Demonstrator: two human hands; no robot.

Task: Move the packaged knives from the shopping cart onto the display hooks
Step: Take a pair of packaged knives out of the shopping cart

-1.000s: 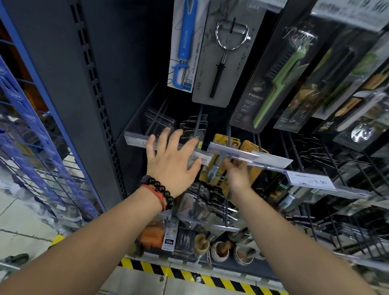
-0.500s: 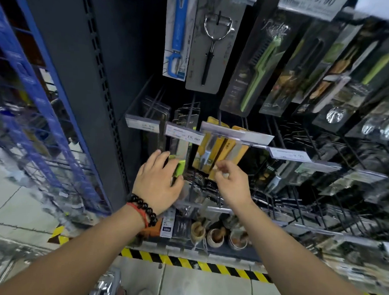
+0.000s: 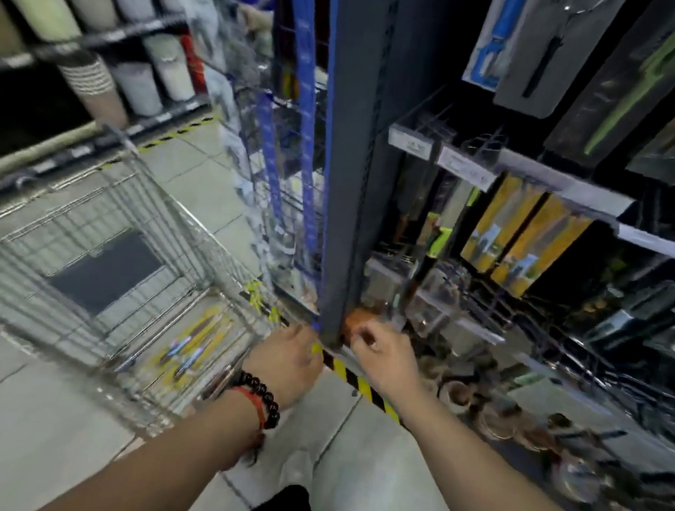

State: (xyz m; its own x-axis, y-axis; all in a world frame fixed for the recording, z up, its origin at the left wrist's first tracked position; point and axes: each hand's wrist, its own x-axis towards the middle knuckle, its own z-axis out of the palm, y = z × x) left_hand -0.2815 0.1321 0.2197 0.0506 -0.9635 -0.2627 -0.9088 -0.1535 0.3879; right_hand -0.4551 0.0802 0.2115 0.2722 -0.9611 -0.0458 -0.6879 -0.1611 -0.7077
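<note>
Frame blurred by motion. Shopping cart (image 3: 104, 237) stands at left on tiled floor; yellow packaged knives (image 3: 192, 349) lie in its near right corner, approx. beside the left hand. Left hand (image 3: 288, 361), beaded bracelet at wrist, hangs low in front of the dark shelf post (image 3: 352, 177), fingers loosely bent, holding nothing. Right hand (image 3: 385, 359) just right of it, fingers loosely curled, empty as far as can be seen. Two yellow knife packs (image 3: 520, 239) hang on display hooks (image 3: 489, 146) at right, under price strip.
</note>
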